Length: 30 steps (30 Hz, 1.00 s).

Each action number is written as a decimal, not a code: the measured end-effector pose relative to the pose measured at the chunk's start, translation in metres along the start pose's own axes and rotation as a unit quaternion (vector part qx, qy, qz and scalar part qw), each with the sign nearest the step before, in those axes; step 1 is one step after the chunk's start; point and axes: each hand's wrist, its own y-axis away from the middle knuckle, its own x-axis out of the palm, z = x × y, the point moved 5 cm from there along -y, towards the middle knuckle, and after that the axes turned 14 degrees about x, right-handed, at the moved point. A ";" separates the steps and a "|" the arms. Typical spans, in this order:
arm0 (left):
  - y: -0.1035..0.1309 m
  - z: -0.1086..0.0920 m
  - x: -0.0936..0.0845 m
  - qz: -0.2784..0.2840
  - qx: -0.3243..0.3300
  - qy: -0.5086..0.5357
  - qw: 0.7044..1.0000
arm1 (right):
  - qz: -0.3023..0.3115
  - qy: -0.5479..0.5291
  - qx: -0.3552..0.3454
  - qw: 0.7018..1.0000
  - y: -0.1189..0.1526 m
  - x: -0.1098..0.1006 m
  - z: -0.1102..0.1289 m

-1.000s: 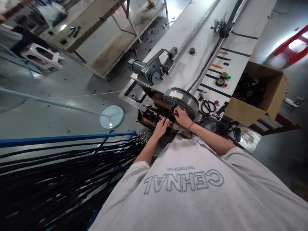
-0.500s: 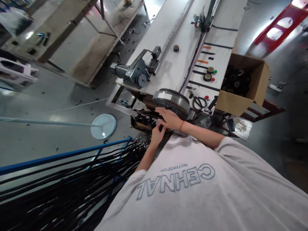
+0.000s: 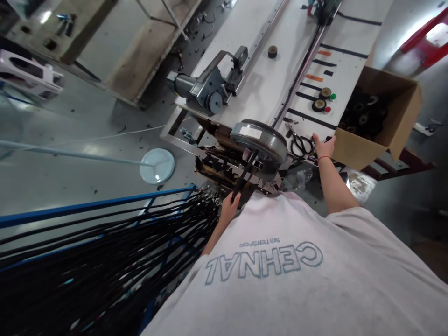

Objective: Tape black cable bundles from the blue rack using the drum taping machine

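My left hand is closed around the end of a black cable, low in front of my shirt. From there the cable runs up to the underside of a grey ring-shaped machine head with a white label. My right hand is at the table's near right corner, thumb and fingers apart. A small black piece shows between its fingertips; whether they touch it I cannot tell. Just left of that hand lie black-handled scissors. Two tape rolls sit farther up the table beside a green and a red button.
A cardboard box of dark rolls stands right of the table. A motor unit is mounted at the table's left edge. Many black cables hang over a blue rack at lower left. A round white base stands on the floor.
My right hand has left the machine head and moved right to the table corner. My left hand stays low, and the cable it holds now shows. The view has shifted slightly.
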 end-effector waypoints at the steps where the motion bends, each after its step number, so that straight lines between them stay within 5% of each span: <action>1: 0.001 -0.003 0.000 -0.005 -0.005 0.004 1.000 | -0.005 0.004 -0.001 1.000 0.002 0.000 -0.001; 13: -0.007 -0.015 0.006 -0.036 -0.003 -0.036 0.999 | -0.029 0.041 -0.005 0.999 -0.011 0.007 -0.004; 30: -0.088 -0.052 0.029 -0.042 0.055 -0.083 0.994 | -0.033 0.037 0.002 0.999 -0.002 0.005 -0.001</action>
